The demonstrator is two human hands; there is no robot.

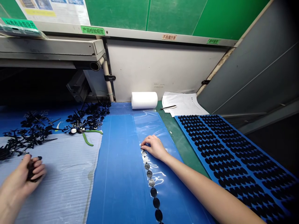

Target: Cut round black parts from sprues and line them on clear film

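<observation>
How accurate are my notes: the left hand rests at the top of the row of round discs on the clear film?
No: the right hand, not the left, rests at the top of the row of round discs on the clear film, as the head view shows.

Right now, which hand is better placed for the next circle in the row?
Probably the right hand: it rests at the top of the row of circles, while the left hand is farther off, holding a black piece.

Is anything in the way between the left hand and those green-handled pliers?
Nothing visible blocks it: only a flat grey sheet lies between the left hand, which grips a dark piece, and the pliers. Black scraps lie off to the side.
</observation>
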